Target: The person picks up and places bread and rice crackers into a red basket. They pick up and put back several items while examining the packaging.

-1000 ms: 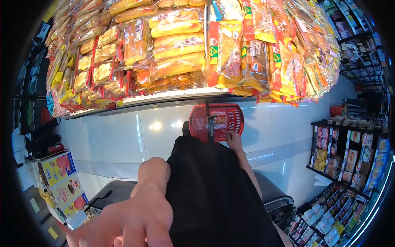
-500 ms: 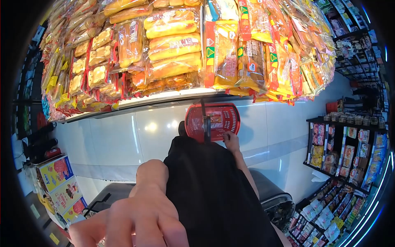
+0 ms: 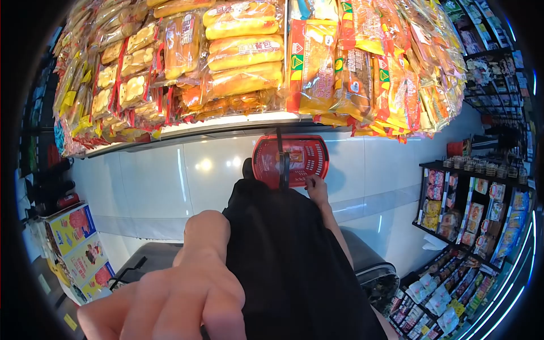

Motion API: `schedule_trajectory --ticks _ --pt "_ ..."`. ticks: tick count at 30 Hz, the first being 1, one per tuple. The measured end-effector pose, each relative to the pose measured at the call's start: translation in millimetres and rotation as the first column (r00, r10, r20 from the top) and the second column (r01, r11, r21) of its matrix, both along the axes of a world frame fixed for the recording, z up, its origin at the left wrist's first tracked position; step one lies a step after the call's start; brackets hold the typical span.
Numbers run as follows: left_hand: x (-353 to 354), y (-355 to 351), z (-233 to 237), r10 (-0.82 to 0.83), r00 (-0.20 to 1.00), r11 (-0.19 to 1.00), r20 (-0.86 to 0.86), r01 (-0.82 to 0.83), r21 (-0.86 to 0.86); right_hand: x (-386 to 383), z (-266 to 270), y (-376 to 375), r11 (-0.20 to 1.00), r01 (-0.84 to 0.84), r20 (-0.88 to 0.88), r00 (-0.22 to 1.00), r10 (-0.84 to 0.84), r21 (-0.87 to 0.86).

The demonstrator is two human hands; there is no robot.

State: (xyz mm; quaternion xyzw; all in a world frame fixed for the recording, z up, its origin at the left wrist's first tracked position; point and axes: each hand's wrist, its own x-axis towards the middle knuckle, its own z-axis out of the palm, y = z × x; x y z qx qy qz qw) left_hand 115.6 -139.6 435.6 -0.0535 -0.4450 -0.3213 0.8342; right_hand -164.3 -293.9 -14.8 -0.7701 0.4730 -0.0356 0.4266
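Large and close in front of me, my left hand (image 3: 170,300) is raised, its back toward the view. Its fingers are partly spread and the lower frame edge cuts off their tips. My right hand (image 3: 317,188) hangs low, fingers curled in, overlapping the near right rim of a red shopping basket (image 3: 262,160) in this view. The black handle (image 3: 283,156) crosses over the middle of that basket. Inside it lies a clear-wrapped package (image 3: 296,161). Black clothing (image 3: 283,255) covers my body between the two arms.
Ahead stands a display heaped with packaged breads (image 3: 243,51) behind a low front edge (image 3: 192,127). Shelves of packaged snacks (image 3: 470,209) line the right. At lower left are printed cartons (image 3: 82,249). Light shiny floor tiles (image 3: 170,187) lie around the basket.
The view has shifted slightly, so display and basket sit a little higher in frame. My left hand has moved slightly left; its fingers look closer together. My right hand stays beside the basket.
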Motion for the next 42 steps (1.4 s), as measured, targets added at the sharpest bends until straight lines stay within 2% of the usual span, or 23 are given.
schedule_trajectory --ticks 1,2,6,7,8,10,13,16,18,20,22,23,25,26,28,32,34,35,37,38,39,41,42 --pt "5.0 -0.1 1.6 -0.079 0.992 0.996 0.096 0.074 0.050 -0.3 0.7 0.7 1.000 0.004 0.014 1.000 -0.004 0.015" --pt "4.1 2.3 3.0 -0.071 0.993 0.996 0.089 0.067 0.052 0.7 3.3 0.9 1.000 0.008 0.029 1.000 -0.009 0.029" --pt "-6.2 14.7 11.1 0.146 0.983 0.957 -0.114 -0.111 0.267 3.9 9.8 -0.7 0.998 0.028 0.008 1.000 -0.029 0.056" --pt "-6.8 15.1 11.7 0.197 0.968 0.936 -0.154 -0.140 0.322 3.5 10.2 -0.8 1.000 0.008 0.004 1.000 -0.008 0.003" --pt "9.2 21.1 -8.8 0.170 0.985 0.966 0.003 -0.167 0.196 2.8 9.1 -0.9 0.999 -0.011 -0.001 1.000 0.011 -0.049" --pt "13.3 7.0 -19.9 0.217 0.973 0.951 -0.075 -0.194 0.243 8.0 24.9 -4.3 0.990 -0.053 0.018 0.998 0.056 -0.128" --pt "19.1 -8.9 -49.7 0.303 0.922 0.888 -0.241 -0.181 0.423 32.3 81.4 -14.1 0.963 -0.125 0.097 0.984 0.151 -0.240" --pt "27.3 -18.4 -101.1 0.353 0.926 0.742 -0.131 -0.192 0.642 75.7 184.3 -15.5 0.960 -0.173 0.239 0.945 0.225 -0.222" --pt "22.4 -21.5 -135.0 0.363 0.926 0.595 -0.107 -0.142 0.791 108.0 257.0 -13.2 0.907 -0.210 0.309 0.892 0.331 -0.364" --pt "18.8 -26.3 -162.2 0.305 0.945 0.513 -0.118 -0.059 0.856 134.1 298.0 -13.4 0.787 -0.177 0.300 0.858 0.417 -0.591" --pt "11.6 -28.7 -179.6 0.249 0.959 0.452 -0.138 0.011 0.892 157.9 317.0 -21.9 0.548 -0.181 0.112 0.882 0.458 -0.816" --pt "7.7 -28.3 -184.4 0.255 0.951 0.368 -0.175 0.071 0.927 171.1 321.9 -27.3 0.547 -0.168 0.118 0.886 0.449 -0.820" --pt "4.1 -26.4 -194.0 0.217 0.954 0.347 -0.207 0.123 0.930 195.2 328.3 -39.9 0.210 -0.261 -0.161 0.902 0.400 -0.942" --pt "2.2 -27.1 -193.4 0.208 0.953 0.329 -0.218 0.141 0.934 202.3 323.2 -49.2 0.206 -0.252 -0.155 0.905 0.396 -0.945" --pt "1.7 -25.5 -198.0 0.188 0.955 0.333 -0.229 0.157 0.930 211.6 308.7 -64.3 0.088 -0.303 -0.226 0.848 0.479 -0.949" --pt "4.7 -27.2 -201.7 0.143 0.953 0.325 -0.269 0.211 0.922 217.7 328.9 -71.7 0.071 -0.214 -0.137 0.812 0.567 -0.974" --pt "6.2 -28.9 -206.2 0.078 0.949 0.356 -0.306 0.261 0.897 218.1 341.9 -70.8 0.166 0.017 0.116 0.785 0.609 -0.986" --pt "7.6 -30.4 -204.2 0.081 0.949 0.360 -0.306 0.258 0.896 215.6 349.6 -64.3 0.163 0.017 0.115 0.783 0.612 -0.987" --pt "9.3 -34.2 -198.7 -0.037 0.839 0.423 -0.543 0.505 0.752 199.3 361.7 -36.7 0.342 0.099 0.322 0.643 0.695 -0.935" --pt "10.3 -35.6 -210.9 -0.279 0.693 0.608 -0.665 0.663 0.436 190.1 362.1 -21.7 0.375 0.029 0.317 0.599 0.736 -0.926" --pt "8.1 -39.0 -197.7 -0.283 0.691 0.607 -0.665 0.666 0.433 180.7 361.6 -5.5 0.405 -0.045 0.315 0.554 0.771 -0.913" --pt "3.7 -46.5 -159.9 -0.098 0.802 0.679 -0.589 0.487 0.550 168.6 356.4 18.5 0.416 -0.214 0.287 0.455 0.843 -0.884" --pt "9.1 -48.6 -166.0 -0.217 0.733 0.736 -0.645 0.557 0.385 163.6 349.2 24.2 0.415 -0.215 0.286 0.454 0.844 -0.884"
